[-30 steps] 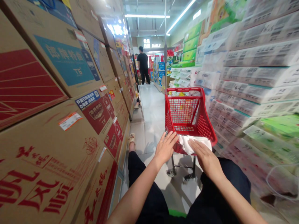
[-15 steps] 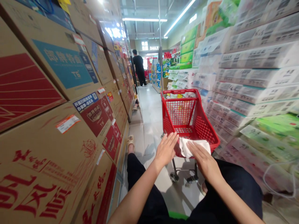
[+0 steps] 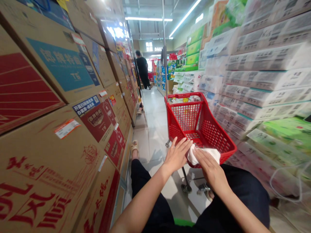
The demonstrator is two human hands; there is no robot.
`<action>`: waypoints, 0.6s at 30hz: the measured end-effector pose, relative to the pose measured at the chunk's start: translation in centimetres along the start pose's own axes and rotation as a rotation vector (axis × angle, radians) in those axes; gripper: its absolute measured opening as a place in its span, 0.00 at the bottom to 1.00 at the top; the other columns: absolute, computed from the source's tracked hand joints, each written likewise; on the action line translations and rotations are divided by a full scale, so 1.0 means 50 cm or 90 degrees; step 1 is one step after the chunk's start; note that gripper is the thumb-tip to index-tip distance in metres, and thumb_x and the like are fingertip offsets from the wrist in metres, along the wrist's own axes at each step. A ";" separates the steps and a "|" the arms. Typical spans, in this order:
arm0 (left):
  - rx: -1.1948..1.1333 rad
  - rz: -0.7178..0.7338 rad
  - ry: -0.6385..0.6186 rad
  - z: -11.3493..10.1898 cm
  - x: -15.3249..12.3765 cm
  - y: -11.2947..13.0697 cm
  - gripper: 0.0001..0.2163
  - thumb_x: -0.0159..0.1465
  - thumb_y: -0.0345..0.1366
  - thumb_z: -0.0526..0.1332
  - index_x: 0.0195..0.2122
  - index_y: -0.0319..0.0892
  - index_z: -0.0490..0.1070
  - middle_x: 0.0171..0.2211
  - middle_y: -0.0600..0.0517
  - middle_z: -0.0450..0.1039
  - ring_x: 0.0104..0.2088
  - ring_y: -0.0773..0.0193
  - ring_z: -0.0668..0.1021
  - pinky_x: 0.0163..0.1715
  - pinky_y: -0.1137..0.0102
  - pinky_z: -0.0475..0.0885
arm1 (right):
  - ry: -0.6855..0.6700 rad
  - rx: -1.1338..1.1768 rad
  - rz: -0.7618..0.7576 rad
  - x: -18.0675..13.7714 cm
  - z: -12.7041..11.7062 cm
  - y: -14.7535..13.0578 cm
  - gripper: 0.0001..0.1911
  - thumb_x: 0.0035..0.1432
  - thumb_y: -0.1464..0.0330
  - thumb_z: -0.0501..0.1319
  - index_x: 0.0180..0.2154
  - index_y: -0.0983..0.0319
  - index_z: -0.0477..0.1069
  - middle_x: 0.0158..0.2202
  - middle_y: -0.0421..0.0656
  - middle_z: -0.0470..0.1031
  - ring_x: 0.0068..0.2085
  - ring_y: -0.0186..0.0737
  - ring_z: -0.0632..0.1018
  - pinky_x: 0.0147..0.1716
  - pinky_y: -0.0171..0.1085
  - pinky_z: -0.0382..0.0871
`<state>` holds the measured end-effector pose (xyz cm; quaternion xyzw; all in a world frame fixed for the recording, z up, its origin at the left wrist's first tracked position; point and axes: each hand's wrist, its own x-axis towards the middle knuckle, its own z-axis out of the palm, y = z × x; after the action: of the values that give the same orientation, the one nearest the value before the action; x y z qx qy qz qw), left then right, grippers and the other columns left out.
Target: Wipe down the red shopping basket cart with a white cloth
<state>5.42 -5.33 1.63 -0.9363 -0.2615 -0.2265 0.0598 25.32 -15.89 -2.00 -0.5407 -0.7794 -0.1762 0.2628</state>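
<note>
A red shopping cart [image 3: 215, 134] with lattice sides stands before my knees. My right hand [image 3: 211, 165] holds a white cloth [image 3: 213, 153] against the cart's near rim, fingers stretched over it. The cloth is bunched, and part of it is hidden under the fingers. Just left of the cloth, my left hand [image 3: 178, 156] has its fingers extended and slightly apart at the near left corner of the cart. It holds nothing, and its fingertips appear to rest on the rim.
Stacked cardboard boxes [image 3: 48, 142] form a wall close on the left. Packs of tissue paper [image 3: 264, 81] are piled high on the right. A thin upright pole [image 3: 164, 35] rises behind the cart. Down the tiled aisle [image 3: 154, 113] a person in black [image 3: 143, 69] stands.
The cart's near end has swung a little to the right. My left hand has moved slightly right with it. The cloth looks more bunched under my right hand.
</note>
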 end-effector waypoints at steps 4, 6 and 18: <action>0.031 -0.021 0.000 0.004 0.028 -0.022 0.37 0.63 0.27 0.57 0.74 0.43 0.49 0.76 0.50 0.47 0.76 0.58 0.49 0.75 0.52 0.36 | -0.036 -0.015 -0.001 -0.046 -0.021 -0.007 0.38 0.68 0.79 0.47 0.75 0.54 0.44 0.74 0.42 0.57 0.72 0.46 0.60 0.70 0.51 0.61; 0.022 -0.038 0.000 0.012 0.035 -0.024 0.38 0.62 0.26 0.57 0.74 0.42 0.49 0.76 0.49 0.45 0.76 0.59 0.50 0.75 0.53 0.39 | -0.050 -0.013 -0.007 -0.056 -0.029 -0.008 0.39 0.67 0.80 0.46 0.75 0.54 0.44 0.74 0.42 0.55 0.73 0.46 0.59 0.71 0.51 0.60; -0.042 -0.043 0.015 0.003 0.022 -0.031 0.37 0.64 0.24 0.54 0.75 0.45 0.47 0.75 0.51 0.51 0.74 0.62 0.54 0.75 0.52 0.36 | -0.048 0.112 0.020 0.053 -0.024 -0.021 0.42 0.60 0.81 0.50 0.73 0.52 0.52 0.72 0.44 0.61 0.69 0.44 0.67 0.66 0.49 0.68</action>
<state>5.50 -3.44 1.99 -0.9258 -0.2843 -0.2479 0.0243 23.88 -14.94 0.55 -0.5340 -0.7925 -0.0824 0.2830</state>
